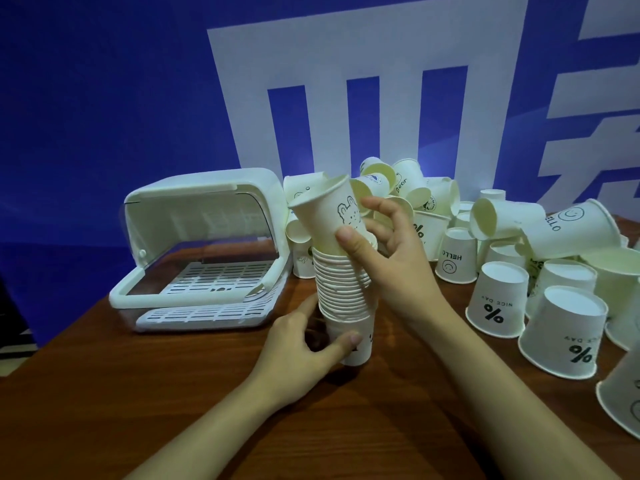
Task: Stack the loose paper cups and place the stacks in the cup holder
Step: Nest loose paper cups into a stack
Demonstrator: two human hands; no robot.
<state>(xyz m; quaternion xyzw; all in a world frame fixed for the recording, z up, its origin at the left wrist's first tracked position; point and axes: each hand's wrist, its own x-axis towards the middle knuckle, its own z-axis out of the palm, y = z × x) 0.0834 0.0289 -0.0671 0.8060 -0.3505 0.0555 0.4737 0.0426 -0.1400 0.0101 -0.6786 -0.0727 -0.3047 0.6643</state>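
The person keeps the stack of cups (344, 289) upright in front of them, its base just above or on the wooden counter (173, 393), and the left hand (304, 348) grips the lowest cup, thumb across the front and fingers round the back, seemingly so the column has a firm anchor while more is added on top. The right hand (384, 247) holds the bear cup (329, 216) with the thumb pressed on its near wall and the fingers curled behind, and the cup sits tilted to the left with its foot already inside the mouth of the stack; I judge the tilt is only how it went in, and that it wants straightening and pushing down before it nests like the tight rims below it. The stack is held near the cup holder (204, 251), which stands on the left of the counter with its lid swung up and its slotted tray bare, presumably left open so a finished stack can go straight in. The loose cups (502, 258) lie heaped and scattered behind and to the right, some upside down, some on their sides, within easy reach of the right hand, which suits it as the picking hand while the left one steadies
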